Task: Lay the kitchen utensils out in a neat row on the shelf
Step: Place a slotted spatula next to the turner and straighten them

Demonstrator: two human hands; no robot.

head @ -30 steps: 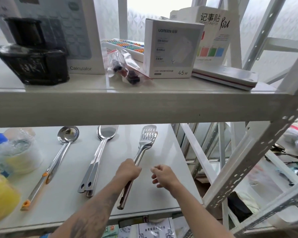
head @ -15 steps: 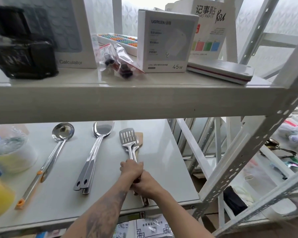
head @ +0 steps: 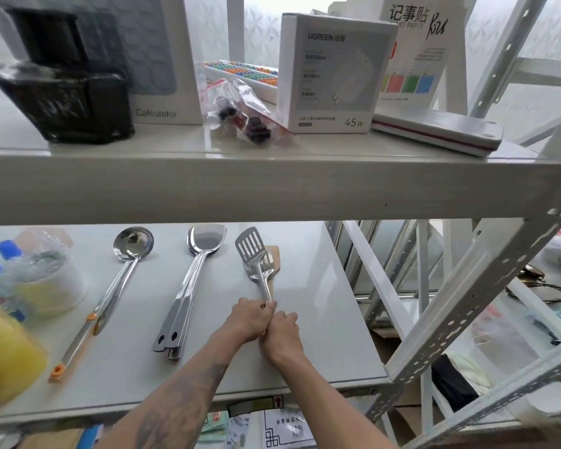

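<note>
Slotted spatula lies on the shelf over a wooden one; my left hand and right hand grip the handles. Steel looks stiff, slick, light, so holding mid-handle seems best.

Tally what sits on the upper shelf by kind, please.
Printed boxes: 3
Black ink bottle: 1
Clear plastic bag: 1
Colourful keyboard: 1
Flat white case: 1
Total: 7
</note>
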